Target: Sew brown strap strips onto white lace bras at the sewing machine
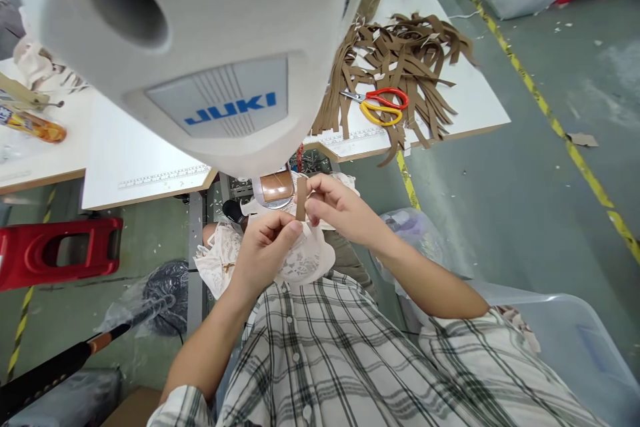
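A short brown fabric strip (301,199) stands upright between my hands, just below the sewing machine head (225,80). My right hand (336,205) pinches the strip from its right side. The fingers of my left hand (273,240) are closed at the strip's lower end, by the edge of a white lace bra (303,260). The lace piece hangs below my hands over my lap, with more lace (223,257) to the left. Behind the strip, a brown plate (277,187) shows under the machine head.
Many loose brown strips (415,67) lie on the right of the white table (480,103), with red-and-yellow-handled scissors (383,105) on them. A red stool (60,253) stands at left. At lower right is a clear plastic bin (565,333).
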The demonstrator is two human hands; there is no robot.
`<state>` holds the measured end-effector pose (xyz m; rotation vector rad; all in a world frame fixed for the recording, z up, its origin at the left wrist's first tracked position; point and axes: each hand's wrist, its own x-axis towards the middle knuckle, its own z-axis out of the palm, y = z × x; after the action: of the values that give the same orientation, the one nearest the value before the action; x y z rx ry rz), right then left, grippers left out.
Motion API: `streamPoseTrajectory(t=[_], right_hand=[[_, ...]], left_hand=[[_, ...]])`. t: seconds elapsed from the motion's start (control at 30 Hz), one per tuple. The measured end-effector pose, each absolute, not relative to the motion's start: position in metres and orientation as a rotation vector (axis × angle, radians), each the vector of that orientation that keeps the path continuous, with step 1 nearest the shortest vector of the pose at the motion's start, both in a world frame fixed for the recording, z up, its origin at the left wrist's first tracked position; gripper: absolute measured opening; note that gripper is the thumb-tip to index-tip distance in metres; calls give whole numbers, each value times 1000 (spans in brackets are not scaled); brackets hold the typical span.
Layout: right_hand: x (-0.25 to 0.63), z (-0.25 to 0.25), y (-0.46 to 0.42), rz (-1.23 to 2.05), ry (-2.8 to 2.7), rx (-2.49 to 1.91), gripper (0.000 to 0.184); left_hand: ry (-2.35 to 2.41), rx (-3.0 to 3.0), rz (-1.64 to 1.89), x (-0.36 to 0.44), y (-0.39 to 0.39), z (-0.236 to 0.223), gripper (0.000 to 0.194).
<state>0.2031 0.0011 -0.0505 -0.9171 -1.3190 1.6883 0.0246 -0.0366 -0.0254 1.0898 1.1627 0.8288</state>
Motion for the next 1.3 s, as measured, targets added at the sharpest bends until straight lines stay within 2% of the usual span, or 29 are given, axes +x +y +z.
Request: streamPoseTrajectory(t=[0.1,0.2,0.4,0.57,0.73,0.87,1.03,1.2,1.3], right_hand=[[206,-55,-2,1797,-1420,-804,33],[206,-57,-5,1857,-1375,-826,30],[205,-51,-8,1652,-1439,-918,20],[203,-50,-15,1729,-1290,-923,16],[203,-54,-16,2046,-762,-840,33],[217,-74,-6,1915,-461,-916,42],[250,-108,1,1922,-593,-1115,40],[252,-109,-11,2130,-796,-923,51],[232,-104,-20,2257,-899,-785,47]], left_hand=[[1148,1137,822,24,-37,-24,34],[1167,1194,804,24,-38,-24,36],[1222,1239,788,25,-39,-23,49],[1138,1247,726,24,-40,-24,35],[1081,1317,537,24,-46,-24,35],[1033,1278,583,22,-48,-30,34],[1212,1149,686,19,-47,-43,30],[1247,1175,706,21,-46,-45,25],[1218,1238,626,24,-45,-44,27]])
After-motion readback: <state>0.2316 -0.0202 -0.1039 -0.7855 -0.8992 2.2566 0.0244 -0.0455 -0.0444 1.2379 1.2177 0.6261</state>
